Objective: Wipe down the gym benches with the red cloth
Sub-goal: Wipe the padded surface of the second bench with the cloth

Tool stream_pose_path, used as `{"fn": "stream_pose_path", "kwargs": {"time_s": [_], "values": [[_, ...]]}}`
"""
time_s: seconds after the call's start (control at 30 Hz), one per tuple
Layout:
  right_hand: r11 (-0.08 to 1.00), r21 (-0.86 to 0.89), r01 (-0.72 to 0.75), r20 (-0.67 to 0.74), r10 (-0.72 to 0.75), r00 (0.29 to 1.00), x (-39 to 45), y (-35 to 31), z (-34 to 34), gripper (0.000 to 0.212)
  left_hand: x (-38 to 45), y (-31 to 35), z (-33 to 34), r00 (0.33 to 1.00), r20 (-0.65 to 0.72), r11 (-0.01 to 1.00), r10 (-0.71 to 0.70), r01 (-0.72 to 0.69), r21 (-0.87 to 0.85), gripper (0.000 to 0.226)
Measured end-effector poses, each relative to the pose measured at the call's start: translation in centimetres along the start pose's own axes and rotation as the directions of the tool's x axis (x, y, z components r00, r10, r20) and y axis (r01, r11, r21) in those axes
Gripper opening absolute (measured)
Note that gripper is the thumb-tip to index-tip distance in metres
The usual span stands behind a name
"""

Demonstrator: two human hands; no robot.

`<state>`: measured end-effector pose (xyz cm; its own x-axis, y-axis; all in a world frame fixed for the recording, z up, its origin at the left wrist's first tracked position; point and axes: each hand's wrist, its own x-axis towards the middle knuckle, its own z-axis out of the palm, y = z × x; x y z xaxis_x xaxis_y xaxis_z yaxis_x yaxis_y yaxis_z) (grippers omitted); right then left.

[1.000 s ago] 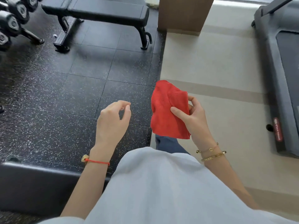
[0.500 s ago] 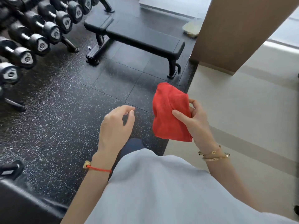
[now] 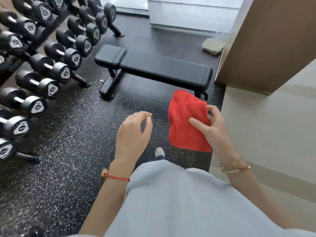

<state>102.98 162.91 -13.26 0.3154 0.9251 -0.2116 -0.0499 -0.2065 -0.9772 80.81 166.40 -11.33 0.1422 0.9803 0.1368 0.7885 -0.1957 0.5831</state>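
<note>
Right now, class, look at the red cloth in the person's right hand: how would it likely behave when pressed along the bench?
The red cloth is probably floppy: it hangs in folds from the right hand. It looks light, since a finger-and-thumb pinch holds it. Its fuzzy surface would likely drag on the bench rather than slide.

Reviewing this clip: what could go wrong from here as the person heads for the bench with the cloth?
The right hand only pinches the red cloth at one edge, so it may slip out. The bench stands close to the dumbbell rack, whose protruding feet could trip the person. The left hand holds nothing.
</note>
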Motion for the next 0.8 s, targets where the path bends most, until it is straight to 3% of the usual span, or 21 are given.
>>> {"fn": "stream_pose_path", "kwargs": {"time_s": [0.3,0.47,0.8], "values": [[1.0,0.003,-0.01,-0.126,0.01,0.992,13.3,-3.9,6.9,0.041,17.9,-3.9,-0.7,0.991,0.083,0.994,0.108,-0.108,-0.007,0.02],[0.999,-0.007,-0.035,-0.196,0.033,0.98,20.0,-4.2,7.6,0.037,25.6,-4.7,1.7,0.978,0.151,0.99,0.141,-0.14,-0.014,0.02],[0.998,-0.011,-0.061,-0.224,0.057,0.973,35.8,-5.2,5.9,0.039,40.7,-3.9,7.3,0.983,0.134,0.991,0.128,-0.122,-0.05,0.021]]}}
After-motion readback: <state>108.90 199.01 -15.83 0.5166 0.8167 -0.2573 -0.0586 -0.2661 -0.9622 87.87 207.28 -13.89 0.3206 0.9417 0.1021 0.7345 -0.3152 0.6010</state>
